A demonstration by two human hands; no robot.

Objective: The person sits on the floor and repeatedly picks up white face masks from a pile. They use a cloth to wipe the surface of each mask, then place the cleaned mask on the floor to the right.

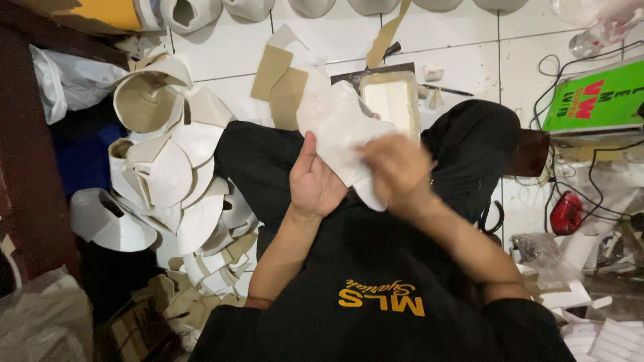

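Fingers of both the left hand (315,184) and right hand (396,171) grip a white shoe upper (339,127), long axis slanting upper-left to lower-right.

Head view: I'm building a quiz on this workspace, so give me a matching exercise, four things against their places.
Things:
1. white curved piece
2. pile of white curved pieces
3. green box
4. red object

Places:
A. far right, upper part, on cables
B. held in both hands
C. on the floor, left of the lap
D. lower right, below the green box

Pairs: 1-B, 2-C, 3-A, 4-D
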